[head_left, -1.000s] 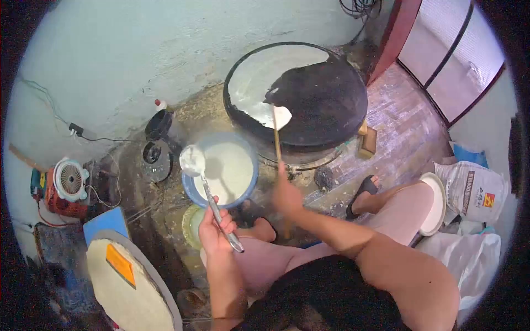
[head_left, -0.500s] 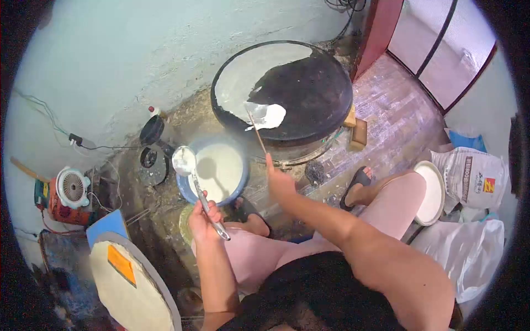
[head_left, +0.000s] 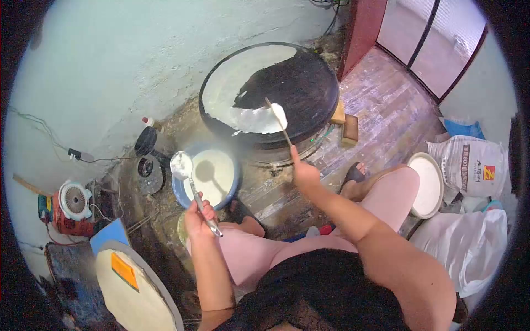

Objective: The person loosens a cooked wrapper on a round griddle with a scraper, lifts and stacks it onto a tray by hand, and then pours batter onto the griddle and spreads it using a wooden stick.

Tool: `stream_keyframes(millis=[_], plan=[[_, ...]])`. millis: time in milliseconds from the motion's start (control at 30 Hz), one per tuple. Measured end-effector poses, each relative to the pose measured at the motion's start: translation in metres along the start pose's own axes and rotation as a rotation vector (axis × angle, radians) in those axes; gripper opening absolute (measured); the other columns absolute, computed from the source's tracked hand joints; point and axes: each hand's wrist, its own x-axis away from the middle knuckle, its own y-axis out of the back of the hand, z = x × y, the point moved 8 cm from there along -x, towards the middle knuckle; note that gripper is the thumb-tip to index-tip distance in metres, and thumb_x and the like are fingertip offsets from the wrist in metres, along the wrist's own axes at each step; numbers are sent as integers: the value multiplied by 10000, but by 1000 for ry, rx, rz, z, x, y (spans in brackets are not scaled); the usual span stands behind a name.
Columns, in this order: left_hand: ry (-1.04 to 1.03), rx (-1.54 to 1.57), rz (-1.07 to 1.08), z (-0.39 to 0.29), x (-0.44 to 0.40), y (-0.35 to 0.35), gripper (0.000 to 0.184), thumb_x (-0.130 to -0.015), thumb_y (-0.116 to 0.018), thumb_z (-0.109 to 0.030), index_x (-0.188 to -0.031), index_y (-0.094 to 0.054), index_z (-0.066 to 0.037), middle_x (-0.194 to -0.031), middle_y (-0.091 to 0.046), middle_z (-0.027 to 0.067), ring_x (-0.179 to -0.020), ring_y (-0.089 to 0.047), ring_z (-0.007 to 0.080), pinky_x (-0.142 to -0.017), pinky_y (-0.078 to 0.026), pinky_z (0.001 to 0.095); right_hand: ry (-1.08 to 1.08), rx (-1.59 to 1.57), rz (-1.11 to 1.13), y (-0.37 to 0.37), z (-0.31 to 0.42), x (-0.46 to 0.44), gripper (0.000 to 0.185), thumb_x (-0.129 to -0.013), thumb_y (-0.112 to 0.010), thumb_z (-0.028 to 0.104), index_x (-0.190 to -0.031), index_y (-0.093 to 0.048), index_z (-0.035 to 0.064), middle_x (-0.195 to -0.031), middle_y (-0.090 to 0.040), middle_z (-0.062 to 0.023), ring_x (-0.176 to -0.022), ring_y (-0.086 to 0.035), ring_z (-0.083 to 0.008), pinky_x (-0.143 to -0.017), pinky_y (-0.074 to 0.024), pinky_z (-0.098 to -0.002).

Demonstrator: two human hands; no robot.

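My left hand (head_left: 200, 219) is closed round the handle of a metal ladle (head_left: 194, 190). The ladle's bowl, smeared with white batter, hangs over the left rim of a blue basin (head_left: 234, 190) of pale batter (head_left: 218, 179). My right hand (head_left: 305, 175) grips a thin wooden batter spreader (head_left: 286, 134), its far end over a large round black griddle (head_left: 309, 88). A white batter layer (head_left: 221, 94) curves along the griddle's left and front. A thicker lump of batter (head_left: 279, 115) lies against the spreader.
At lower left is a round board with a large pale sheet (head_left: 124, 298) and an orange-yellow piece on it. A small fan blower (head_left: 74, 200) stands at far left. White sacks (head_left: 469, 165) and a tub of white contents (head_left: 440, 190) are on the right. Bricks (head_left: 350, 131) sit beside the griddle.
My right hand has swept the spreader to the right across the griddle, and the white batter band now reaches further along the front. My left hand keeps the ladle over the basin's rim.
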Motion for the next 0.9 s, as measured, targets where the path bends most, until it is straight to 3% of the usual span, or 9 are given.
stream_keyframes(millis=[267, 433, 467, 500, 567, 633, 700, 833, 900], plan=[[28, -9, 10, 8, -5, -9, 238, -894, -342, -214, -1007, -476, -54, -631, -407, 50, -457, -370, 107, -376, -317, 221, 122, 83, 47, 13, -21, -1, 650, -748, -447, 73, -1340, -188, 141, -652, -544, -129, -543, -568, -293, -496, -458, -407], [27, 3, 18, 13, -8, -12, 246, -887, -356, -216, -1029, -485, -61, -636, -403, 39, -465, -361, 97, -387, -308, 221, -296, -175, 44, 37, -94, -30, 488, -825, -393, 200, -1301, -288, 203, -794, -589, -193, -676, -580, -357, -595, -463, -444], [47, 11, 66, 14, -9, -15, 244, -883, -368, -214, -1032, -487, -62, -638, -401, 33, -462, -354, 95, -385, -301, 219, -456, -464, 94, 34, -101, -28, 428, -835, -391, 255, -1261, -362, 233, -861, -585, -196, -737, -584, -343, -646, -462, -441], [49, 10, 65, 14, -11, -13, 244, -883, -368, -214, -1032, -487, -62, -638, -401, 33, -462, -354, 95, -385, -301, 219, -459, -464, 94, 32, -100, -27, 428, -835, -391, 255, -1261, -362, 233, -861, -585, -196, -737, -584, -343, -646, -462, -441], [36, 16, -9, 13, -14, -11, 253, -888, -360, -220, -1034, -486, -57, -638, -400, 30, -458, -346, 91, -383, -297, 212, -135, -338, 55, 33, -70, -23, 431, -808, -436, 221, -1236, -401, 255, -835, -589, -178, -741, -585, -327, -658, -463, -427], [24, 7, -25, 16, -9, -20, 257, -893, -352, -220, -1036, -484, -52, -639, -400, 29, -461, -347, 89, -384, -298, 211, -120, -240, 216, 31, -70, -9, 447, -790, -458, 187, -1226, -412, 276, -751, -589, -157, -696, -586, -318, -632, -467, -420], [7, 19, -37, 18, -9, -23, 254, -896, -350, -216, -1034, -483, -50, -643, -403, 29, -464, -353, 90, -384, -307, 213, 9, 11, 1, 52, -93, -7, 431, -789, -447, 169, -1205, -440, 280, -658, -574, -130, -625, -581, -308, -584, -468, -413], [44, 18, -26, 20, -16, -22, 255, -898, -355, -223, -1027, -478, -40, -660, -421, 36, -468, -370, 90, -386, -334, 213, -164, 178, 49, 73, -159, -46, 415, -786, -443, 155, -1181, -465, 279, -621, -568, -123, -590, -577, -303, -562, -463, -424], [40, -13, -41, 21, -21, -20, 251, -894, -363, -221, -1026, -477, -41, -654, -424, 36, -470, -379, 89, -382, -338, 210, -138, -62, -211, 93, -159, -62, 411, -777, -457, 163, -1170, -472, 278, -595, -558, -116, -583, -574, -304, -559, -464, -418]])
